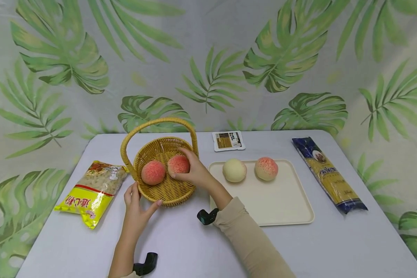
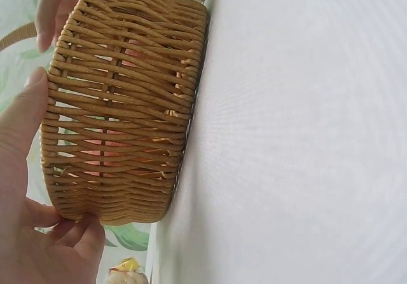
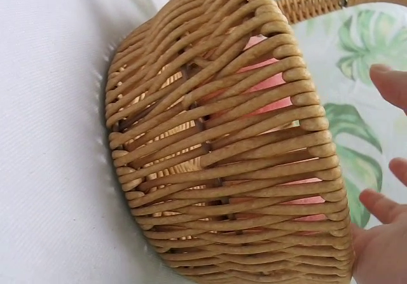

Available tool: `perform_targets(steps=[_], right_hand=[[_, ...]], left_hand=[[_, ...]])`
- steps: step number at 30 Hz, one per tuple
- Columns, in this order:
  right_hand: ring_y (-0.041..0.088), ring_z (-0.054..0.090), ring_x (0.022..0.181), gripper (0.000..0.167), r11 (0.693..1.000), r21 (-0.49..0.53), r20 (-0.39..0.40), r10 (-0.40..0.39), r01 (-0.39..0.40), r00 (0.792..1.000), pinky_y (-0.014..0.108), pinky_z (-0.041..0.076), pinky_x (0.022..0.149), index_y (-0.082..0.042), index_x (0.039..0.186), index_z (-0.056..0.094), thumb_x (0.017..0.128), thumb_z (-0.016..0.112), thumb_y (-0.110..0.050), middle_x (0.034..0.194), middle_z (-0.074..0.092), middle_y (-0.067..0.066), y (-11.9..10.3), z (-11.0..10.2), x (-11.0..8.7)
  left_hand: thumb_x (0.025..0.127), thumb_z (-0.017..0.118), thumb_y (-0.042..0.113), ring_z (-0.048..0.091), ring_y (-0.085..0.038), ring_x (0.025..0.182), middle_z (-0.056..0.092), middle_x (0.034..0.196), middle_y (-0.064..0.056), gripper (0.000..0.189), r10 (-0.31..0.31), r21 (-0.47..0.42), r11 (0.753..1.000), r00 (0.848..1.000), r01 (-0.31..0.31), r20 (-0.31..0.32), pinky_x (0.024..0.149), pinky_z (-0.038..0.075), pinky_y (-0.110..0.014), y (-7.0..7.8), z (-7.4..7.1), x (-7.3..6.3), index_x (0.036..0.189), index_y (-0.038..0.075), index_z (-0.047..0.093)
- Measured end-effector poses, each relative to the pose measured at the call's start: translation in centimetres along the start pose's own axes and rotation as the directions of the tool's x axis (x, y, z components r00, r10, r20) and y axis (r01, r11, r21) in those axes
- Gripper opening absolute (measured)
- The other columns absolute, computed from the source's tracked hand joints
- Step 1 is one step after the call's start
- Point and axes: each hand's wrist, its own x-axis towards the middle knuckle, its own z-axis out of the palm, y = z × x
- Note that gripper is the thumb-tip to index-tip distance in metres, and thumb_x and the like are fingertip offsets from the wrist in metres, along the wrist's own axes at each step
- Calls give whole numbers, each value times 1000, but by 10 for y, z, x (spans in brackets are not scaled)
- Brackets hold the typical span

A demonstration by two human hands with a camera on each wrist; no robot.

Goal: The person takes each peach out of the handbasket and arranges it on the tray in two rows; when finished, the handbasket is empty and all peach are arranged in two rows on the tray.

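Observation:
A woven wicker basket [image 1: 170, 199] with a tall handle stands at the left-middle of the table. Two pinkish-red peaches lie inside: the left peach [image 1: 153, 172] and the right peach [image 1: 178, 164]. My left hand [image 1: 136, 214] holds the basket's near left side, its thumb on the rim and its fingers against the weave in the left wrist view. Over the right peach is my right hand [image 1: 199, 172], thumb and fingers spread about it. In the right wrist view those fingers [image 3: 385, 204] stand above the rim, apart, with no peach between them.
A cream tray [image 1: 267, 206] carries a pale peach [image 1: 234, 170] and a pink-speckled peach [image 1: 266, 168]. Left of the basket lies a yellow food bag [image 1: 94, 191]. A small white packet [image 1: 228, 141] is behind the tray, and a pasta pack [image 1: 328, 173] lies at the right.

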Motion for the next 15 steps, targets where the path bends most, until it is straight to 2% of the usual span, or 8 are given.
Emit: perform_targets(steps=[8, 15], right_hand=[[24, 34, 122, 78, 993, 30, 39, 117, -118, 992, 42, 36, 95, -18, 141, 27, 76, 72, -20, 141, 25, 7, -1, 1, 10], [21, 35, 122, 72, 989, 66, 62, 132, -136, 989, 36, 35, 95, -15, 140, 30, 79, 68, -9, 141, 28, 6, 1, 3, 16]], left_hand=[[74, 73, 34, 25, -34, 126, 7, 139, -18, 97, -3, -11, 1000, 1000, 3, -7, 100, 27, -47, 0, 1, 0, 144, 8, 11], [74, 73, 35, 26, -34, 126, 7, 139, -19, 98, 4, -10, 1000, 1000, -4, -10, 100, 27, -46, -3, 2, 1, 144, 8, 11]])
